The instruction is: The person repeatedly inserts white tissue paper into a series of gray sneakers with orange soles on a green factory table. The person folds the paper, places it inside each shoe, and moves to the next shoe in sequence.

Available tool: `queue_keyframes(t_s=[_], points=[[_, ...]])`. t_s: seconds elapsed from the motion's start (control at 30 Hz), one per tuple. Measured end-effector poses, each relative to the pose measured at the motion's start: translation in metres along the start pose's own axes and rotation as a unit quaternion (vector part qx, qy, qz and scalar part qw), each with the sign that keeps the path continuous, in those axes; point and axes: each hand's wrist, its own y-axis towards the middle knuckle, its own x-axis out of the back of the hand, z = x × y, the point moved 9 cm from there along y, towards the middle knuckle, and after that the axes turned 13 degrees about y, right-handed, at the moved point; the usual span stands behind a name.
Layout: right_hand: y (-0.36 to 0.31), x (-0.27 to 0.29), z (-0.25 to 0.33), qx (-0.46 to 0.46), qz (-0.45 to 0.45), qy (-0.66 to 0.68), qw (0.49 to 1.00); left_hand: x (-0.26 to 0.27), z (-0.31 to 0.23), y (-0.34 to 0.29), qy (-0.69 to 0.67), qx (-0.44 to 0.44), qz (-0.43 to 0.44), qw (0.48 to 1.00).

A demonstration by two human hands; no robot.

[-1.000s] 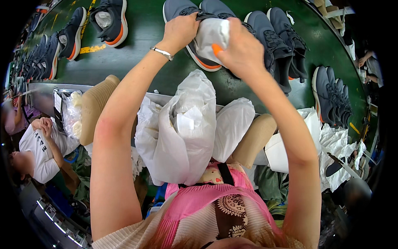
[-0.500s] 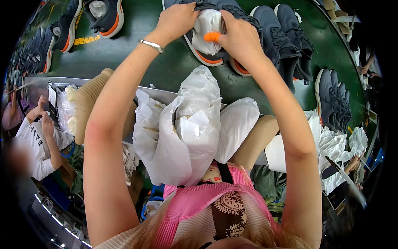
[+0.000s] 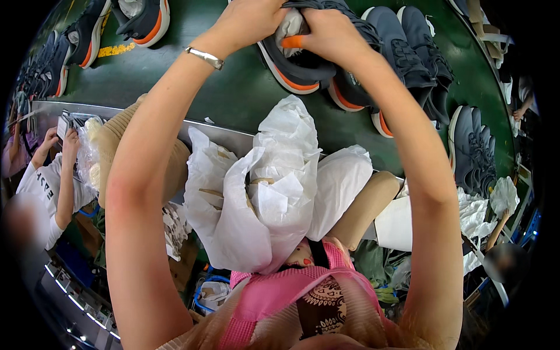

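A dark grey sneaker (image 3: 303,74) with an orange and white sole stands on the green surface, its opening toward me. White paper stuffing (image 3: 290,26) sits down inside the opening. My left hand (image 3: 248,22) is closed on the left side of the shoe's opening near the tongue, its fingertips partly out of sight. From the right, my right hand (image 3: 333,36) grips the opening's edge, its thumb in an orange finger cover (image 3: 293,42) lying over the paper and its other fingers hidden behind the shoe's upper.
More grey sneakers stand right (image 3: 402,64), far right (image 3: 471,146) and upper left (image 3: 143,20) on the green table (image 3: 198,76). Paper wads (image 3: 286,169) and brown shoe forms (image 3: 367,210) crowd the near edge. A co-worker's hands (image 3: 67,143) are at left.
The white paper, earlier bulging out of the sneaker's opening, now sits deeper inside. Both my hands remain at the shoe, slightly farther up in the picture. The co-worker's hands at left have moved.
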Motion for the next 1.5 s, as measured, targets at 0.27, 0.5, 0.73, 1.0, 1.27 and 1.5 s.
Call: queue_keyframes(t_s=[0.27,0.5,0.73,1.0,1.27,1.5], points=[[-0.031,0.018,0.002,0.066,-0.082,0.101,0.989,0.024,-0.015,-0.031,-0.027,0.114,0.144,0.983],[0.001,-0.023,-0.004,-0.001,0.027,0.052,0.998,-0.022,0.018,-0.056,0.074,0.216,0.137,0.964],[-0.005,-0.026,-0.016,-0.018,-0.026,0.046,0.998,-0.037,0.017,-0.058,-0.032,0.220,0.153,0.963],[-0.007,-0.027,-0.019,0.001,-0.123,0.041,0.992,-0.041,0.020,-0.051,0.015,0.230,0.103,0.968],[-0.007,-0.025,0.002,-0.001,-0.150,0.005,0.989,-0.024,0.016,-0.066,-0.034,0.319,0.173,0.931],[-0.104,0.053,0.029,0.095,-0.290,-0.019,0.952,-0.032,0.043,-0.061,-0.039,0.251,0.095,0.962]])
